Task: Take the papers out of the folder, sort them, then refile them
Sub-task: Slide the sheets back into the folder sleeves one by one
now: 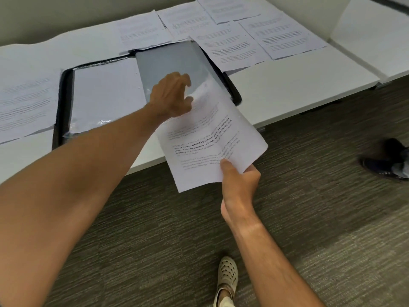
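Both forearms are bare to the edge of the view, with no sleeve, watch or bracelet showing. The left hand (pixel 171 96) and the right hand (pixel 240 185) wear no rings or gloves. One foot wears a cream perforated clog (pixel 226 278) with a heel strap over a pale sock.

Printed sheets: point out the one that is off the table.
It is the sheet pinched at its near corner by the right hand, its far end at the left hand over the open folder. The other sheets lie flat on the table.
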Tool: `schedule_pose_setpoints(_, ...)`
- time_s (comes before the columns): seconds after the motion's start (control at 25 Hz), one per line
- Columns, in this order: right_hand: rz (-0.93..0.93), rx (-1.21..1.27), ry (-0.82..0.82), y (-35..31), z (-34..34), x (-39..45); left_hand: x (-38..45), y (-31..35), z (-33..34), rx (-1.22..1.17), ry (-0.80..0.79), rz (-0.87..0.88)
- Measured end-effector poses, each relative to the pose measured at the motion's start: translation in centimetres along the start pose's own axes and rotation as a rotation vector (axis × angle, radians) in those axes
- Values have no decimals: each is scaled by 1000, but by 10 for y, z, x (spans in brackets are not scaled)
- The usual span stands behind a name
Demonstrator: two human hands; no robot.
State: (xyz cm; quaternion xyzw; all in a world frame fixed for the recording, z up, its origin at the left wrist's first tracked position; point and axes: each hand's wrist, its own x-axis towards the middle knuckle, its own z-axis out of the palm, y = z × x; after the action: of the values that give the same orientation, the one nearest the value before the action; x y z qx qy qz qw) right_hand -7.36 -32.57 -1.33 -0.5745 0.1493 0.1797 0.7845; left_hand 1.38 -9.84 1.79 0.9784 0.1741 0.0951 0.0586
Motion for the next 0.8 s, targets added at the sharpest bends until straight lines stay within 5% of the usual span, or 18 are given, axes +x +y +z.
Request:
schedule_pose_setpoints(0.48, 95, -26, 217, 24, -20, -18, -28, -22, 4, 11, 81, -46)
schedule_pose_setpoints(0.8, 170, 153, 150, 14, 6, -11, -32, -22, 0, -6, 113, -17)
